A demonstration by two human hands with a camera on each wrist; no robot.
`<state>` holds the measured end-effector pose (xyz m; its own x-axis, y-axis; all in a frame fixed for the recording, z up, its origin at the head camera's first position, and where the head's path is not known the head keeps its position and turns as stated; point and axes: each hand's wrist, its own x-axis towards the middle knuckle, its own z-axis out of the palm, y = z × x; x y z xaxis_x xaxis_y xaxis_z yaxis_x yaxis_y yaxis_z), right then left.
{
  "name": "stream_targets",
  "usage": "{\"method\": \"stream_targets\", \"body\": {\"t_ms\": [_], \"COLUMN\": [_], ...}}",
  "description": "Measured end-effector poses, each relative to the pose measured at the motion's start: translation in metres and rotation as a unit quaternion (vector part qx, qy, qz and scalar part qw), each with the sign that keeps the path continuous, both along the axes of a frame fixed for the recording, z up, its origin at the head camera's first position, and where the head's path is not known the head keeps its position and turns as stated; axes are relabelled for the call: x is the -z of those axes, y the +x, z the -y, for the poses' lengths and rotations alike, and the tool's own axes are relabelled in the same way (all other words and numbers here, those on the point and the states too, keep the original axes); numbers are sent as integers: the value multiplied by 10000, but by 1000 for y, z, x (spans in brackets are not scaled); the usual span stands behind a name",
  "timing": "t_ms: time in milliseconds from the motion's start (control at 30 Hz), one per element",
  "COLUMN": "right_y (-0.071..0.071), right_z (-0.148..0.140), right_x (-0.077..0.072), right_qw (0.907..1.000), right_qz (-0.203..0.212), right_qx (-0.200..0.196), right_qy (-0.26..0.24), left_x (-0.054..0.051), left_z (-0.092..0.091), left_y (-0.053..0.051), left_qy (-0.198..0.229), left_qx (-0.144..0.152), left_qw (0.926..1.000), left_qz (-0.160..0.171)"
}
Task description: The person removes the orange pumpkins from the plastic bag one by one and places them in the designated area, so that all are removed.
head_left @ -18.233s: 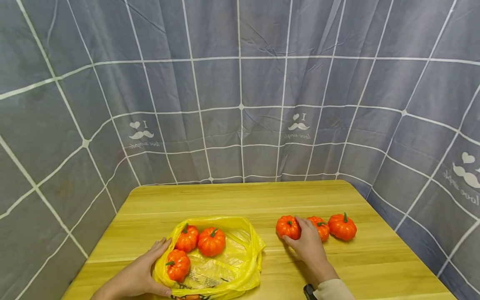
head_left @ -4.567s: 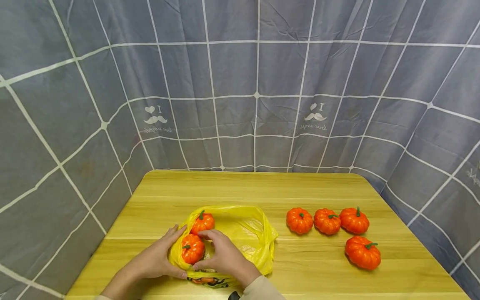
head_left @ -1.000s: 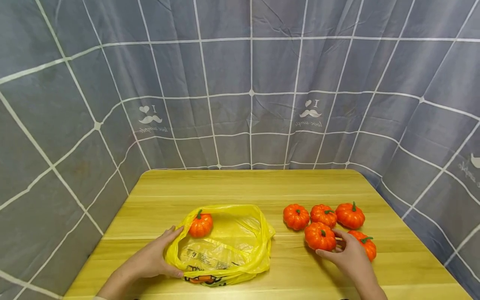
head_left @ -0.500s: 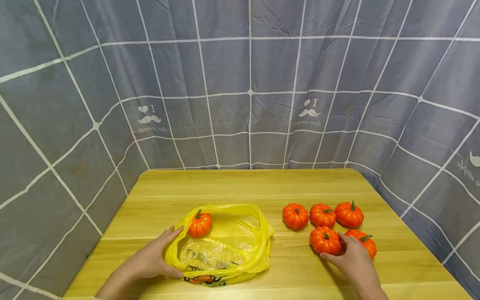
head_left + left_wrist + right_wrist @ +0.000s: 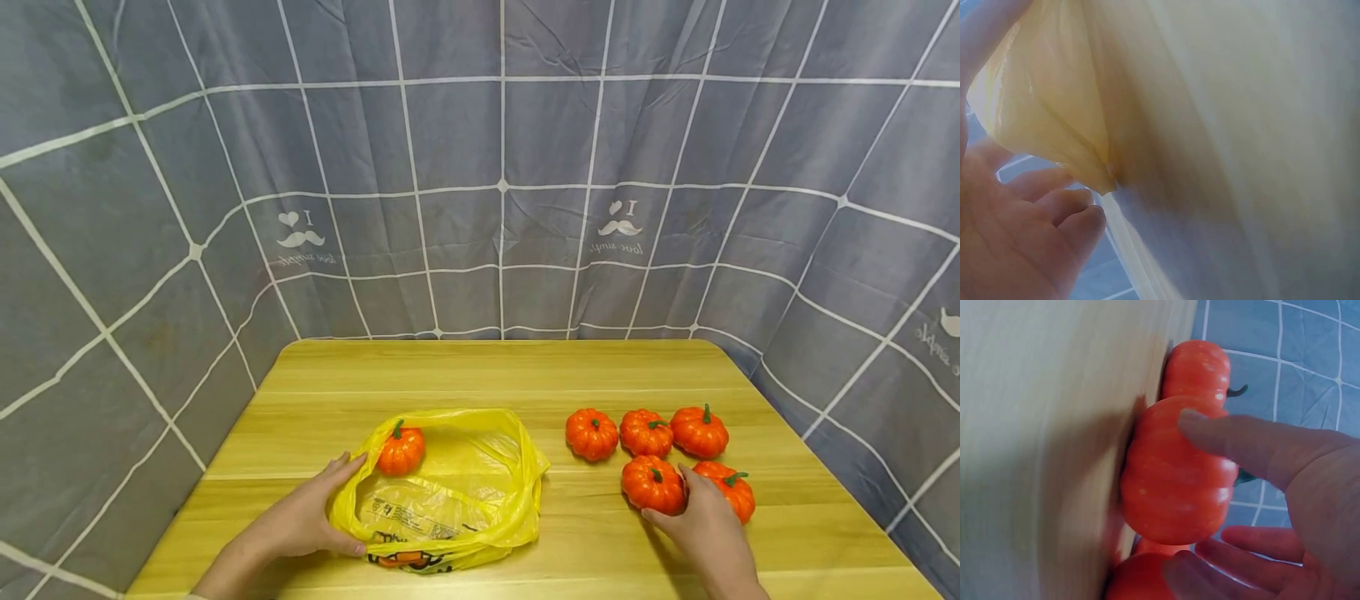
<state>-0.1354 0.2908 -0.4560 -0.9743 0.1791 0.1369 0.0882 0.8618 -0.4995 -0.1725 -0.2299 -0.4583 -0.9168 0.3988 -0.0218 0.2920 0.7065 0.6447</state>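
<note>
My left hand [image 5: 307, 510] holds the left side of an open yellow plastic bag [image 5: 517, 517], thumb at the front and fingers along the side. The left wrist view shows the bag's film [image 5: 1054, 94] between thumb and loosely bent fingers. One small orange pumpkin [image 5: 401, 452] with a green stem sits inside at the back left. On the right, my right hand [image 5: 708, 529] holds another pumpkin [image 5: 651, 485], which appears to rest on the table. Thumb and fingers span this pumpkin [image 5: 1175, 478] in the right wrist view.
Behind the held pumpkin stand a left pumpkin [image 5: 592, 434], a middle pumpkin [image 5: 645, 433] and a right pumpkin [image 5: 700, 432] in a row. Another pumpkin [image 5: 738, 496] lies beside my right hand, partly covered. A grey checked curtain [image 5: 450, 208] surrounds the wooden table [image 5: 480, 375].
Over the last second the right hand's pumpkin has come slightly right and down to the table. Compared with 18 seconds ago, two pumpkins have left the bag. My left hand stays on the bag.
</note>
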Motion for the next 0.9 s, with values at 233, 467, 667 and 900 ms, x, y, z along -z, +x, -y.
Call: {"method": "stream_targets", "body": {"t_ms": [233, 467, 667, 900], "right_y": [2, 7, 8, 2], "right_z": [4, 10, 19, 30], "right_x": [-7, -13, -21, -25], "right_qw": [9996, 9982, 9958, 9954], "right_qz": [-251, -348, -649, -325], "right_qx": [11, 15, -112, -215], "right_qy": [-109, -487, -641, -873], "left_x": [2, -1, -3, -2], "left_z": [1, 0, -1, 0], "left_y": [1, 0, 1, 2], "left_qy": [-9, -3, 14, 59], "left_qx": [0, -9, -74, -99], "left_qw": [10000, 10000, 10000, 9999], "left_qz": [-27, -39, 8, 94]}}
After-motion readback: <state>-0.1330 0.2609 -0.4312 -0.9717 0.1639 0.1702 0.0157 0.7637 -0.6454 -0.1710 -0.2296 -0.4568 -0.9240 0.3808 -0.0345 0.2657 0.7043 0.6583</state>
